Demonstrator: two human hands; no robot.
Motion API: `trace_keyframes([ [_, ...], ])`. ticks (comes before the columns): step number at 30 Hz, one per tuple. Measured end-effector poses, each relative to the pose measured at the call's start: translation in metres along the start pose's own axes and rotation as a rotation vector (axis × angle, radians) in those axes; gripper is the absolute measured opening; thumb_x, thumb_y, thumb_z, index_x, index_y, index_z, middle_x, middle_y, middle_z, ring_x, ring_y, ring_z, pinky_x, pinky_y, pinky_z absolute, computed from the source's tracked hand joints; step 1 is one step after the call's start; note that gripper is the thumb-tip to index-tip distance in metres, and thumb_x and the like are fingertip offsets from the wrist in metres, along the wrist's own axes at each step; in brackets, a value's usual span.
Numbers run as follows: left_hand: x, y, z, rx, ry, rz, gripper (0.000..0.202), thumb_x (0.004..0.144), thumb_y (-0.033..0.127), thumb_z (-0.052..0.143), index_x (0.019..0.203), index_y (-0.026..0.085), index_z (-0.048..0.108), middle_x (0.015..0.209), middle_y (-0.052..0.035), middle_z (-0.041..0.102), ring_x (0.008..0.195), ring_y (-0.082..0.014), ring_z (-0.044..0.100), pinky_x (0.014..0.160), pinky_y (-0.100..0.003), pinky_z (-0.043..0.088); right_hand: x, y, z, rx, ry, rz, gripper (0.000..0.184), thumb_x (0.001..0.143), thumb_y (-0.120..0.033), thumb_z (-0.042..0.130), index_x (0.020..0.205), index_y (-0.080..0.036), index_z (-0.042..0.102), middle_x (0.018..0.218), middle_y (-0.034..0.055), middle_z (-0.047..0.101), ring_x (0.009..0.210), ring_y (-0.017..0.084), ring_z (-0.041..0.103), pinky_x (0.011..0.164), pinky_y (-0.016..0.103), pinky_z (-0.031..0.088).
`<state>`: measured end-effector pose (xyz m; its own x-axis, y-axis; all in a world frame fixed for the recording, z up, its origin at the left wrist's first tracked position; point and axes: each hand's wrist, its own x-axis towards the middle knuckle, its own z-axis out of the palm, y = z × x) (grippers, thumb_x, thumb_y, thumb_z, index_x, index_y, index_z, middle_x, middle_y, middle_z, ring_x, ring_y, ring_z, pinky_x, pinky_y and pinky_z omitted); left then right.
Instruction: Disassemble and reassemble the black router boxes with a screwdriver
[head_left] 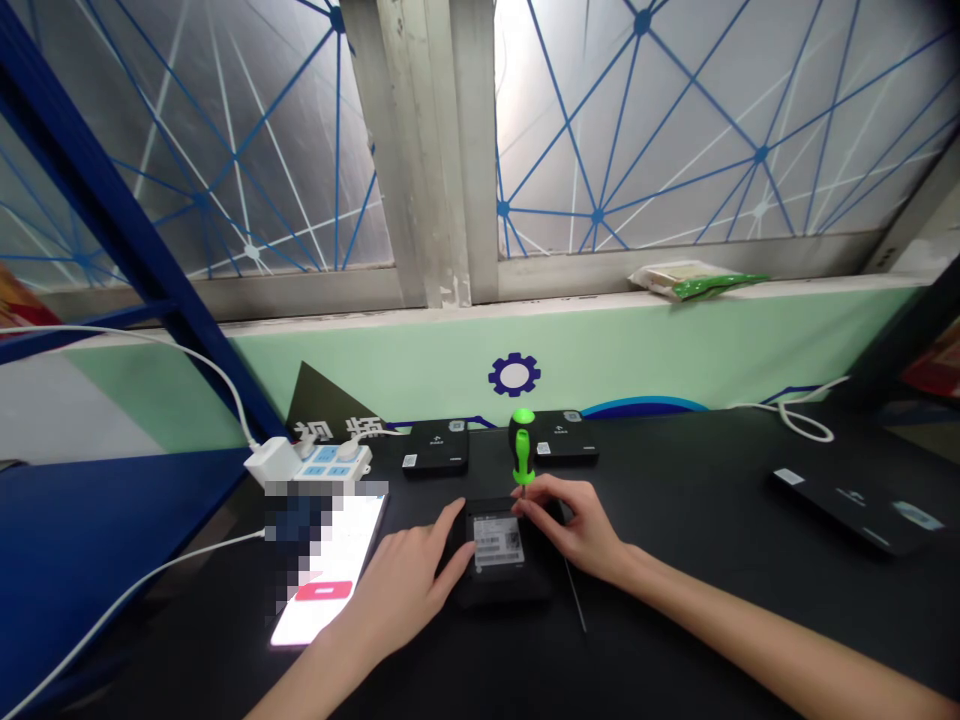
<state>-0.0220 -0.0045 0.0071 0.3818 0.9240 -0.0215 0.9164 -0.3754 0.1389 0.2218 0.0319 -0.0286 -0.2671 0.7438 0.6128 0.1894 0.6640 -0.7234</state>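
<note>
A small black box with a white label (498,548) lies on the black table in front of me. My left hand (409,590) rests flat on the box's left side, fingers stretched out. My right hand (577,525) pinches the shaft of a green and black screwdriver (522,445). The screwdriver stands upright with its tip on the far edge of the box.
A lit phone (330,575) lies left of the box, with a white power strip (315,462) and cables behind it. Two more black boxes (435,447) (568,437) sit near the wall, another (855,505) at the right. A blue frame stands at the left.
</note>
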Motion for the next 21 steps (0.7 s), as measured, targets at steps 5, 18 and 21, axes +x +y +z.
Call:
trace_keyframes([
  [5, -0.0003, -0.0007, 0.0002, -0.004, 0.002, 0.012, 0.057, 0.105, 0.051, 0.029, 0.153, 0.020, 0.034, 0.089, -0.0088, 0.072, 0.081, -0.0303, 0.069, 0.070, -0.036, 0.047, -0.0003, 0.0002, 0.0010, 0.006, 0.019, 0.013, 0.006, 0.093, -0.023, 0.063, 0.089, -0.020, 0.065, 0.085, 0.0051, 0.075, 0.065, 0.017, 0.068, 0.065, 0.028, 0.058],
  [18, 0.0002, -0.0024, 0.0009, 0.004, -0.004, 0.032, 0.058, 0.105, 0.052, 0.029, 0.154, 0.021, 0.032, 0.087, -0.0077, 0.071, 0.080, -0.0311, 0.068, 0.068, -0.037, 0.047, -0.0013, -0.0022, -0.0011, -0.006, -0.021, -0.035, 0.009, 0.095, -0.019, 0.058, 0.098, -0.019, 0.067, 0.081, 0.0045, 0.075, 0.071, 0.018, 0.073, 0.071, 0.027, 0.056],
  [21, 0.0005, -0.0022, 0.0007, -0.004, -0.002, 0.036, 0.058, 0.105, 0.052, 0.029, 0.154, 0.021, 0.032, 0.087, -0.0077, 0.071, 0.080, -0.0311, 0.069, 0.068, -0.036, 0.047, -0.0018, -0.0020, -0.0008, -0.014, -0.018, -0.032, 0.010, 0.095, -0.019, 0.059, 0.099, -0.019, 0.068, 0.081, 0.0040, 0.075, 0.071, 0.018, 0.073, 0.071, 0.027, 0.056],
])
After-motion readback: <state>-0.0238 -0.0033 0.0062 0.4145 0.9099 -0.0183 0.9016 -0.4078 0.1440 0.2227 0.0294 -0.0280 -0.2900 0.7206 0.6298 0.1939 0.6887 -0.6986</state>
